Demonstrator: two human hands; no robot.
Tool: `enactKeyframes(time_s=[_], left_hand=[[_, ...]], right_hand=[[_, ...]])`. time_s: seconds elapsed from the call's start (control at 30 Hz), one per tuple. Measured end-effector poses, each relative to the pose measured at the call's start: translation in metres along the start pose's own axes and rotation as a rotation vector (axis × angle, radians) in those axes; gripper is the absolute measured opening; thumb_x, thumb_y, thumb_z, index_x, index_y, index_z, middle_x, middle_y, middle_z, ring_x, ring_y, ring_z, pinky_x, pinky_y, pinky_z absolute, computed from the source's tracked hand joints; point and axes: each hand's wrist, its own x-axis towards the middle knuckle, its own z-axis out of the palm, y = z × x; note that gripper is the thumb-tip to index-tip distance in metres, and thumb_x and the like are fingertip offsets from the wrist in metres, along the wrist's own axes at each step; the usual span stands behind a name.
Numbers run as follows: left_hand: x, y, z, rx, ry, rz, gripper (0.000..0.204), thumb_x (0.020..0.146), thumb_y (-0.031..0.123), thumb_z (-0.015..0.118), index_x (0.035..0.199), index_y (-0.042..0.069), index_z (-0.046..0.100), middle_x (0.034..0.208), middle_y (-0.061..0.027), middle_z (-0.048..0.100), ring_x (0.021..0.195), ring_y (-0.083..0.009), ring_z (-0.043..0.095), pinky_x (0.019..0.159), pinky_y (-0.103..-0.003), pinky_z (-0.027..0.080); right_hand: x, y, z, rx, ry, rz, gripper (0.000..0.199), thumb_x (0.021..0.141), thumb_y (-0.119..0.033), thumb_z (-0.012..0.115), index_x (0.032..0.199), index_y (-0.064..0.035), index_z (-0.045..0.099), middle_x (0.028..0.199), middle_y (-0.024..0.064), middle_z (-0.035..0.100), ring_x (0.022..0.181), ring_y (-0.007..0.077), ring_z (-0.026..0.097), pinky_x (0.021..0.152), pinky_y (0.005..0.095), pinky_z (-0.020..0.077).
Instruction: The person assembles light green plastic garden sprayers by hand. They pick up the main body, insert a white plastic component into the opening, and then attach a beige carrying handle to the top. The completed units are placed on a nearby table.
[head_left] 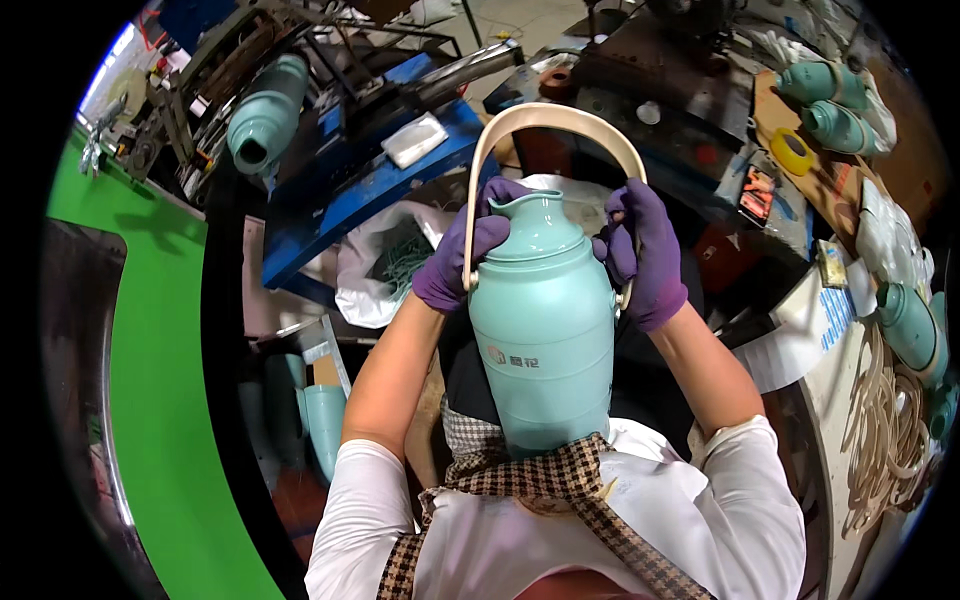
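A turquoise thermos jug (pixel 545 330) with a spout stands upright against my lap, its base toward my apron. Its cream carrying handle (pixel 545 115) arches up over the spout. My left hand (pixel 455 250), in a purple glove, is closed around the handle's left end, with fingers behind the neck and the thumb at the shoulder. On the other side my right hand (pixel 645 255), gloved alike, has its fingers bent around the handle's right end, next to the pivot. The fingertips behind the jug are partly hidden.
A green conveyor belt (pixel 160 400) runs along the left. Ahead stand a blue metal bench (pixel 350 210) and a white bag (pixel 360 265) with turquoise scraps. Other turquoise jugs (pixel 270 115) lie around. Cream handles (pixel 885 440) and a yellow tape roll (pixel 792 152) lie to the right.
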Motion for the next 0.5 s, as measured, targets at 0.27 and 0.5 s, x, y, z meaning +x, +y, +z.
enactKeyframes(time_s=[0.27, 0.5], left_hand=[[-0.011, -0.003, 0.002, -0.253, 0.017, -0.127, 0.065, 0.084, 0.053, 0.071, 0.124, 0.005, 0.056, 0.113, -0.0056, 0.063, 0.105, -0.0145, 0.062, 0.095, -0.030, 0.049], [-0.007, -0.043, 0.004, -0.464, 0.013, -0.109, 0.063, 0.086, 0.039, 0.063, 0.133, -0.001, 0.049, 0.129, -0.0192, 0.060, 0.117, -0.0275, 0.061, 0.103, -0.037, 0.049]], right_hand=[[-0.014, 0.000, 0.039, -0.627, -0.131, -0.226, 0.019, 0.090, -0.021, 0.063, 0.082, -0.0034, 0.065, 0.064, 0.0019, 0.056, 0.054, 0.0150, 0.056, 0.055, 0.0290, 0.0456], [-0.024, 0.015, 0.028, -0.925, -0.516, -1.248, 0.017, 0.079, -0.025, 0.065, 0.086, -0.0107, 0.066, 0.071, 0.0026, 0.059, 0.081, 0.0252, 0.060, 0.109, 0.0478, 0.0390]])
